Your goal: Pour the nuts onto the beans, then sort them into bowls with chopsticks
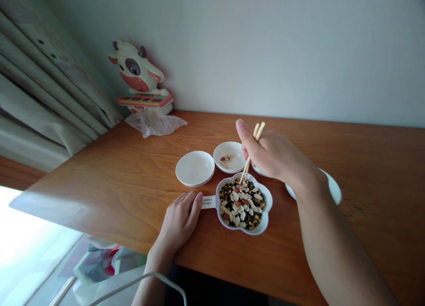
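Note:
A flower-shaped white bowl with a handle [268,205] stands on the wooden table, its label strip pointing left. Inside lies a mix of shelled peanuts [244,200], dark beans and yellow kernels, with a few reddish peanuts among them. My left hand [181,217] is closed on the end of the bowl's handle. Above the bowl's far rim, my right hand [270,153] grips a pair of wooden chopsticks [248,164], tips down in the mix. I cannot see anything pinched between the tips.
Behind the handled bowl are a plain white bowl [195,169] and a white bowl with reddish bits [229,157]. My right arm partly covers a white dish [334,188]. A cow toy with a keyboard [142,82] and a clear plastic bag [154,123] are at the back left.

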The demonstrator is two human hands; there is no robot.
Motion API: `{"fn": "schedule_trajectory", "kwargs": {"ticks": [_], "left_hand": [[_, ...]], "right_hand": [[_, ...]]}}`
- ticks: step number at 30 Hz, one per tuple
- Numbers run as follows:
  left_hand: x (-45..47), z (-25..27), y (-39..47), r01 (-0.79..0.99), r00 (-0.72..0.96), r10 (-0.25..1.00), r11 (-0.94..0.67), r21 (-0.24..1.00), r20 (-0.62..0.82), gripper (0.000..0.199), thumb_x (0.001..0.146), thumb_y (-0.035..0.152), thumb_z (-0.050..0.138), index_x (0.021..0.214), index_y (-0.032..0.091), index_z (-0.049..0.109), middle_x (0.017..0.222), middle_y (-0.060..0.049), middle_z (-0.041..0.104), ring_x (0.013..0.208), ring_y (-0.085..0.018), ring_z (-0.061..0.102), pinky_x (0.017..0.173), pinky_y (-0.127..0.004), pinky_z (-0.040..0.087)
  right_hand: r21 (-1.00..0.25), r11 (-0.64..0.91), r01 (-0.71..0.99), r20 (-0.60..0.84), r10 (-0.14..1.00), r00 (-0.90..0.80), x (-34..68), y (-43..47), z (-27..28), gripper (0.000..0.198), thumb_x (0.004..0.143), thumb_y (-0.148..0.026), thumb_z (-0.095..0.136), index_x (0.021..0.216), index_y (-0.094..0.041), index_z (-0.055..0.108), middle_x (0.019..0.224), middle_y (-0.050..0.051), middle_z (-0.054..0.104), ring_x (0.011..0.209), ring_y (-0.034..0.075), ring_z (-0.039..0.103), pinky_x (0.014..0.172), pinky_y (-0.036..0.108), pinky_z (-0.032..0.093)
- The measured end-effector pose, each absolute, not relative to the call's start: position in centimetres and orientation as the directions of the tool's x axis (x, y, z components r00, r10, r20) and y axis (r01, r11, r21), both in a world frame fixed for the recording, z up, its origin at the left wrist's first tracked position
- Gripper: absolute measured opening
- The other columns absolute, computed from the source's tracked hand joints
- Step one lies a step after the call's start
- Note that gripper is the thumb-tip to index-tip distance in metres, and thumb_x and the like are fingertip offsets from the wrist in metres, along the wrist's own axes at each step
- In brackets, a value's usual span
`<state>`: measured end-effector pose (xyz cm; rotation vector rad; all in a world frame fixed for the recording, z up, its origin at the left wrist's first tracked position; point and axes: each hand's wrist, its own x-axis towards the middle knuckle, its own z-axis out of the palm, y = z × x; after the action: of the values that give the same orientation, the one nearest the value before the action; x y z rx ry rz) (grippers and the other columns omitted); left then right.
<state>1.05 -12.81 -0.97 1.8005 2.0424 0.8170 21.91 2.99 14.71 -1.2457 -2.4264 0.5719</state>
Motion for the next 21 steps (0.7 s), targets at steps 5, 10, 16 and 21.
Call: {"fn": "schedule_trajectory", "kwargs": {"ticks": [5, 10, 16, 21], "left_hand": [[0.9, -1.1, -12.8, 0.805, -0.173, 0.975, 0.057, 0.591, 0.142, 0.036, 0.106, 0.040, 0.036, 0.076, 0.023, 0.046, 0.074, -0.001, 0.059, 0.070, -0.018, 0.055, 0.068, -0.029, 0.039], [0.9, -1.1, -12.8, 0.803, -0.168, 0.977, 0.058, 0.593, 0.132, 0.036, 0.107, 0.041, 0.036, 0.077, 0.023, 0.046, 0.075, -0.001, 0.059, 0.071, -0.018, 0.055, 0.069, -0.029, 0.039], [0.9, -1.0, -12.8, 0.798, -0.170, 0.976, 0.057, 0.600, 0.133, 0.037, 0.107, 0.041, 0.036, 0.077, 0.023, 0.045, 0.075, -0.001, 0.059, 0.071, -0.018, 0.055, 0.069, -0.030, 0.038], [0.9, -0.9, -12.9, 0.799, -0.170, 0.977, 0.062, 0.598, 0.126, 0.037, 0.107, 0.042, 0.036, 0.077, 0.023, 0.045, 0.075, 0.000, 0.059, 0.071, -0.017, 0.055, 0.070, -0.030, 0.038]], "right_hand": [[-0.450, 0.564, 0.693, 0.106, 0.804, -0.585, 21.5, 3.0, 14.0, 0.078, 0.101, -0.067, 0.010, 0.058, -0.020, 0.057, 0.056, 0.005, 0.061, 0.055, 0.016, 0.053, 0.058, 0.033, 0.030], [-0.440, 0.568, 0.695, 0.129, 0.806, -0.577, 21.4, 3.2, 13.9, 0.078, 0.101, -0.067, 0.009, 0.062, -0.020, 0.058, 0.057, 0.004, 0.062, 0.056, 0.016, 0.055, 0.061, 0.032, 0.033], [-0.446, 0.571, 0.689, 0.192, 0.813, -0.550, 22.1, 3.0, 14.9, 0.079, 0.100, -0.070, 0.011, 0.059, -0.020, 0.057, 0.055, 0.004, 0.060, 0.054, 0.016, 0.053, 0.061, 0.031, 0.033], [-0.534, 0.589, 0.606, 0.324, 0.805, -0.497, 23.1, 2.7, 16.1, 0.072, 0.103, -0.063, 0.017, 0.062, -0.020, 0.058, 0.055, 0.003, 0.060, 0.051, 0.014, 0.052, 0.056, 0.030, 0.034]]}}
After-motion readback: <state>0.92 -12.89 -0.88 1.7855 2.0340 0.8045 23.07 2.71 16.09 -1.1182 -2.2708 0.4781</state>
